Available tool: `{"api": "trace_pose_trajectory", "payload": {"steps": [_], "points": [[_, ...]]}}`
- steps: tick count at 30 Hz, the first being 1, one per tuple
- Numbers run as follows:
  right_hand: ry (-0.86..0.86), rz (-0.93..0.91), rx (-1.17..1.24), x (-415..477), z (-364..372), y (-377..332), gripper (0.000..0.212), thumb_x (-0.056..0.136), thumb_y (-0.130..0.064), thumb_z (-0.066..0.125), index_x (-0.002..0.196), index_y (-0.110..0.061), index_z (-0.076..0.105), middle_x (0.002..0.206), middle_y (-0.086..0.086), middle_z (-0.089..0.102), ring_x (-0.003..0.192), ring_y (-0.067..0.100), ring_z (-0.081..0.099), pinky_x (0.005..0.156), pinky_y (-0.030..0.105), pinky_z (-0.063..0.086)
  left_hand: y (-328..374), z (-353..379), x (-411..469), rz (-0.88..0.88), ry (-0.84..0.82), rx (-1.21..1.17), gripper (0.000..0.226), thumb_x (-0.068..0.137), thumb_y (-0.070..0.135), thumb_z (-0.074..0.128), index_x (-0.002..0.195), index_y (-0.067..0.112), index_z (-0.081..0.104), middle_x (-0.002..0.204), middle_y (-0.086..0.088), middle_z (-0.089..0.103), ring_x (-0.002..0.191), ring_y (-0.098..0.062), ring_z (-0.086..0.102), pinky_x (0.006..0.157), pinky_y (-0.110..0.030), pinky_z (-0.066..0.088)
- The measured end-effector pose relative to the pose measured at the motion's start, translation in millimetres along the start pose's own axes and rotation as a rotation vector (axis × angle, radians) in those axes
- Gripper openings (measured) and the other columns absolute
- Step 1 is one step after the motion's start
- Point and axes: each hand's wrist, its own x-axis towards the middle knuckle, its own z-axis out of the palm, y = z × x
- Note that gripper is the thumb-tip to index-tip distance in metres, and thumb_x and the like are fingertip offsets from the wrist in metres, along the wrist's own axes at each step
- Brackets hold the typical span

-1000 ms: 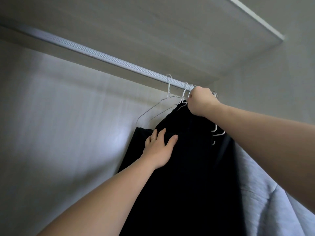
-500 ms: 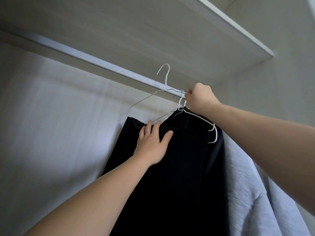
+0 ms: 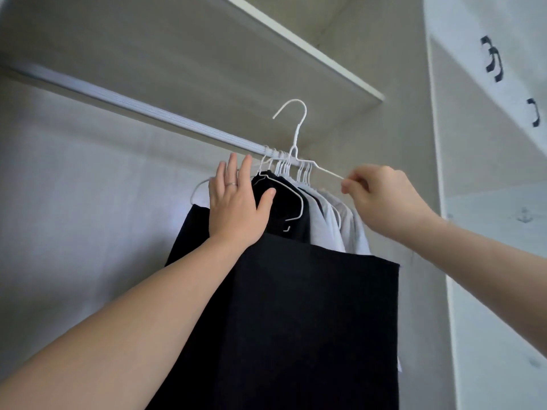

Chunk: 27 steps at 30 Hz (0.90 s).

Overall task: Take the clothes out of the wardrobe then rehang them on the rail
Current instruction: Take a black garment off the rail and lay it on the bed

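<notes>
Now the right hand (image 3: 381, 199) pinches the hanger (image 3: 299, 130), hook above the rail (image 3: 148, 109). The left hand (image 3: 233, 208) lies flat on cloth (image 3: 310, 321).

rail (image 3: 148, 109) bare leftward; hangers (image 3: 291, 167) crowd its right end.

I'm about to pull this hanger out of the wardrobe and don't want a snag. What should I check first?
1. Hook of the raised hanger off the rail: ok, it stands above the rail.
2. Grip of the right hand: ok, it pinches the hanger's right shoulder wire.
3. The left hand steadying the black garment: ok, it lies flat against it with straight fingers.
4. Hanger free of the other hangers: cannot tell, the wires crowd together at its neck.
5. Garment seated on the hanger: cannot tell, the lower bar is not visible.
</notes>
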Motion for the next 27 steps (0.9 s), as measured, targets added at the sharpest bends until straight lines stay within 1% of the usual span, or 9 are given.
{"api": "trace_pose_trajectory", "payload": {"steps": [3, 7, 9, 11, 15, 19, 21, 24, 27], "points": [[-0.015, -0.011, -0.011, -39.0, -46.8, 17.4, 0.020, 0.097, -0.021, 0.055, 0.080, -0.016, 0.066, 0.052, -0.008, 0.051, 0.060, -0.002, 0.053, 0.051, 0.011, 0.036, 45.6, -10.4, -10.6, 0.038, -0.023, -0.033, 0.066, 0.100, 0.048, 0.039, 0.156, 0.019, 0.019, 0.166, -0.005, 0.009, 0.153, -0.024, 0.002, 0.124, -0.046, 0.002], [-0.039, 0.065, -0.065, -89.3, -118.2, 48.5, 0.021, 0.093, -0.027, 0.060, 0.072, -0.022, 0.061, 0.053, -0.005, 0.053, 0.064, 0.005, 0.053, 0.048, 0.015, 0.033, 114.8, -20.6, -38.4, 0.163, -0.001, -0.068, 0.058, 0.101, 0.043, 0.040, 0.152, 0.016, 0.035, 0.164, -0.003, 0.023, 0.152, -0.023, 0.010, 0.122, -0.048, 0.011], [-0.053, 0.125, -0.132, -117.4, -158.7, 64.6, 0.027, 0.090, -0.028, 0.063, 0.065, -0.024, 0.054, 0.049, -0.005, 0.049, 0.061, 0.006, 0.052, 0.048, 0.021, 0.034, 156.3, -22.8, -51.6, 0.156, 0.015, -0.122, 0.058, 0.100, 0.045, 0.044, 0.150, 0.017, 0.037, 0.164, -0.004, 0.022, 0.153, -0.025, 0.008, 0.122, -0.049, 0.011], [-0.111, 0.177, -0.217, -145.9, -198.3, 78.2, 0.031, 0.089, -0.028, 0.064, 0.062, -0.025, 0.050, 0.047, -0.007, 0.044, 0.056, 0.004, 0.050, 0.045, 0.018, 0.029, 198.6, -21.7, -64.2, 0.165, 0.005, -0.155, 0.060, 0.099, 0.050, 0.045, 0.149, 0.018, 0.039, 0.165, -0.004, 0.019, 0.153, -0.025, 0.005, 0.122, -0.050, 0.009], [-0.209, 0.291, -0.449, -199.2, -280.5, 102.1, 0.023, 0.090, -0.035, 0.062, 0.070, -0.025, 0.055, 0.052, -0.008, 0.050, 0.049, 0.004, 0.046, 0.045, 0.023, 0.026, 285.6, -7.2, -100.9, 0.279, -0.082, -0.245, 0.059, 0.098, 0.052, 0.044, 0.147, 0.021, 0.038, 0.166, -0.003, 0.011, 0.153, -0.026, -0.001, 0.122, -0.053, 0.006], [-0.235, 0.311, -0.790, -254.4, -361.0, 121.8, 0.006, 0.086, -0.031, 0.060, 0.092, -0.028, 0.060, 0.068, -0.015, 0.056, 0.062, 0.014, 0.054, 0.049, 0.020, 0.027, 378.0, 15.6, -148.9, 0.349, -0.158, -0.383, 0.064, 0.094, 0.053, 0.048, 0.147, 0.020, 0.038, 0.166, -0.004, 0.010, 0.152, -0.030, 0.000, 0.122, -0.053, 0.004], [-0.269, 0.338, -0.883, -282.1, -398.9, 132.4, 0.023, 0.084, -0.031, 0.059, 0.106, -0.029, 0.061, 0.087, -0.016, 0.062, 0.083, 0.018, 0.058, 0.057, 0.025, 0.034, 424.8, 26.3, -177.5, 0.371, -0.207, -0.461, 0.067, 0.093, 0.055, 0.048, 0.148, 0.019, 0.037, 0.166, -0.005, 0.010, 0.152, -0.031, 0.001, 0.121, -0.054, 0.004], [-0.312, 0.347, -1.001, -326.6, -449.1, 144.1, 0.042, 0.083, -0.030, 0.065, 0.125, -0.025, 0.060, 0.120, -0.007, 0.063, 0.117, 0.022, 0.052, 0.086, 0.038, 0.042, 494.5, 40.7, -223.9, 0.390, -0.297, -0.590, 0.071, 0.091, 0.059, 0.049, 0.149, 0.021, 0.035, 0.167, -0.004, 0.008, 0.152, -0.031, -0.001, 0.122, -0.054, 0.005], [-0.371, 0.405, -1.090, -376.3, -489.5, 148.8, 0.059, 0.081, -0.030, 0.070, 0.137, -0.024, 0.052, 0.143, -0.002, 0.049, 0.139, 0.025, 0.035, 0.112, 0.047, 0.026, 559.0, 53.7, -273.0, 0.417, -0.384, -0.727, 0.076, 0.089, 0.063, 0.051, 0.150, 0.022, 0.032, 0.167, -0.004, 0.005, 0.153, -0.029, -0.005, 0.122, -0.055, 0.003]]}}
